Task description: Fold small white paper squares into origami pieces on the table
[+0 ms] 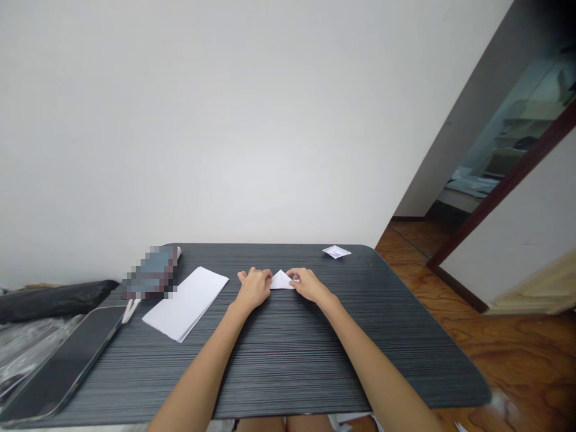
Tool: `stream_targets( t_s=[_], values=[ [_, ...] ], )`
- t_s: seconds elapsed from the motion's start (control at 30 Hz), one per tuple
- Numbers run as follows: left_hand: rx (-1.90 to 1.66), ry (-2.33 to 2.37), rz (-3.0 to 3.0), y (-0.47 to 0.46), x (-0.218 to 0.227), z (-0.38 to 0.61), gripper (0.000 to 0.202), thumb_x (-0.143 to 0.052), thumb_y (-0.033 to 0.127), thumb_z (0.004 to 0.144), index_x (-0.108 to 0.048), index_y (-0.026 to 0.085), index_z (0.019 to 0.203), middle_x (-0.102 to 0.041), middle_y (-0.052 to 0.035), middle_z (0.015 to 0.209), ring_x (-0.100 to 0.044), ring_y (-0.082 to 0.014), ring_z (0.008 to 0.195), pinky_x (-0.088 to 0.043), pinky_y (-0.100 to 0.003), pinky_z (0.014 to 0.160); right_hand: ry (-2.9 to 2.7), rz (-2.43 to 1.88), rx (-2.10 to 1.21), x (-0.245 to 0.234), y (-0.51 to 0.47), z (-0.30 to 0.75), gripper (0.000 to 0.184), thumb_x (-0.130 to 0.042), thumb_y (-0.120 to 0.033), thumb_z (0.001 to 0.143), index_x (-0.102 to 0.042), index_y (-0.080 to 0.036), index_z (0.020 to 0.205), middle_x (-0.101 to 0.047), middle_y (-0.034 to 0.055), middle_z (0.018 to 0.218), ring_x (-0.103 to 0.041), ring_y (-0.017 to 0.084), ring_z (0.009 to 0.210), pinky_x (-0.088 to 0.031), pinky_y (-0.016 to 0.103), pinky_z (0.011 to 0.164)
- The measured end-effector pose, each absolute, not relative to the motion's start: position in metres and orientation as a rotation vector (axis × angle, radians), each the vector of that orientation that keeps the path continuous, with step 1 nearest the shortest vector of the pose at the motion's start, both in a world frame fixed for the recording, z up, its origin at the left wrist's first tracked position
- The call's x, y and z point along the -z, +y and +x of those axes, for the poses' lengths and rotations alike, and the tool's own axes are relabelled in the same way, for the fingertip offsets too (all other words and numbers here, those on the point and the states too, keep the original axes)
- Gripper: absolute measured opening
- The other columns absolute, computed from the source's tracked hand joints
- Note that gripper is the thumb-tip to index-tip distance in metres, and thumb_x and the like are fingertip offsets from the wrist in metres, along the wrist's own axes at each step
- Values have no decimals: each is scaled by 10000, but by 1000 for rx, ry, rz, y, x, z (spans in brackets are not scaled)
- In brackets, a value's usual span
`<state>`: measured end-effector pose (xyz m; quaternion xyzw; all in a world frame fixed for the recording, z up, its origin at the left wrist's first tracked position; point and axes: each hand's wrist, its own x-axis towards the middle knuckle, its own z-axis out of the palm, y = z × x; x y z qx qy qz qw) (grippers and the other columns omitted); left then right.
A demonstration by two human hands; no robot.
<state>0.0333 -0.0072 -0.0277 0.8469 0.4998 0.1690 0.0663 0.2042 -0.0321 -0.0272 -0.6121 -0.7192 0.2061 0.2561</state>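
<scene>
A small white folded paper triangle (pixel 281 280) lies on the dark striped table (pixel 288 354) near its middle. My left hand (pixel 253 287) presses on the paper's left edge with curled fingers. My right hand (pixel 306 283) pinches the paper's right edge, fingers closed on it. Both forearms reach forward from the near edge of the table.
A stack of white paper sheets (pixel 186 302) lies left of my hands. A second small folded paper piece (pixel 336 252) sits at the far right corner. A dark phone (pixel 60 363) rests at the left edge, beside a blurred dark object (pixel 150 273). Wooden floor and an open doorway lie to the right.
</scene>
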Motion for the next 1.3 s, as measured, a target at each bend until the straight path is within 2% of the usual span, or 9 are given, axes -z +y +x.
stream_targets(
  t_s=[0.23, 0.5, 0.63, 0.73, 0.83, 0.9, 1.0, 1.2, 1.3],
  values=[
    [-328, 1598, 2530, -8, 21, 39, 231, -336, 213, 782, -536, 231, 895, -610, -80, 812, -456, -260, 871, -245, -433, 712, -1993, -1809, -659, 16, -28, 201, 353, -479, -67, 671, -588, -228, 966, -597, 24, 775, -531, 133, 701, -352, 220, 634],
    [-327, 1648, 2555, -13, 21, 42, 232, -315, 236, 789, -520, 218, 897, -608, -95, 804, -447, -282, 880, -232, -440, 710, -2016, -1862, -643, 13, -24, 200, 320, -509, -91, 660, -577, -232, 940, -571, 11, 734, -512, 133, 700, -337, 230, 648],
    [-377, 1588, 2421, -10, 22, 39, 215, -311, 225, 788, -499, 222, 893, -605, -50, 789, -470, -243, 872, -245, -390, 712, -2033, -1765, -819, 11, -18, 206, 294, -483, -77, 650, -597, -178, 902, -550, 2, 645, -479, 104, 577, -334, 209, 567],
    [-429, 1510, 2329, -8, 21, 35, 204, -338, 208, 773, -466, 231, 930, -599, -5, 737, -493, -198, 829, -252, -346, 702, -2025, -1657, -938, 14, -18, 211, 325, -475, -75, 642, -573, -150, 943, -528, -15, 603, -449, 88, 524, -326, 191, 520],
    [-445, 1433, 2366, -9, 20, 31, 175, -344, 239, 786, -484, 243, 892, -593, 16, 702, -489, -188, 818, -245, -339, 704, -2005, -1588, -857, 19, -22, 213, 361, -472, -75, 635, -541, -172, 976, -521, -33, 598, -453, 86, 539, -329, 185, 540],
    [-450, 1426, 2427, -11, 20, 31, 186, -332, 264, 803, -507, 252, 866, -592, 12, 689, -469, -201, 840, -236, -354, 717, -2039, -1571, -792, 20, -26, 212, 305, -457, -86, 651, -571, -189, 914, -522, -29, 608, -456, 90, 556, -330, 190, 562],
    [-433, 1425, 2535, -13, 22, 32, 220, -315, 274, 822, -530, 259, 865, -602, -15, 738, -439, -220, 862, -224, -389, 734, -2107, -1563, -735, 19, -30, 210, 259, -433, -96, 673, -611, -198, 832, -535, -12, 639, -452, 96, 564, -326, 201, 579],
    [-407, 1451, 2669, -15, 25, 35, 258, -294, 266, 837, -546, 225, 873, -612, -75, 804, -418, -247, 881, -217, -441, 750, -2128, -1547, -632, 16, -35, 204, 285, -417, -86, 675, -618, -209, 835, -576, 6, 694, -483, 117, 612, -332, 216, 615],
    [-473, 1425, 2537, -14, 20, 31, 251, -328, 315, 822, -560, 224, 859, -605, -46, 730, -457, -229, 842, -253, -400, 744, -2078, -1521, -643, 18, -36, 207, 284, -415, -82, 666, -628, -204, 808, -585, 9, 701, -489, 122, 629, -339, 220, 620]
  ],
)
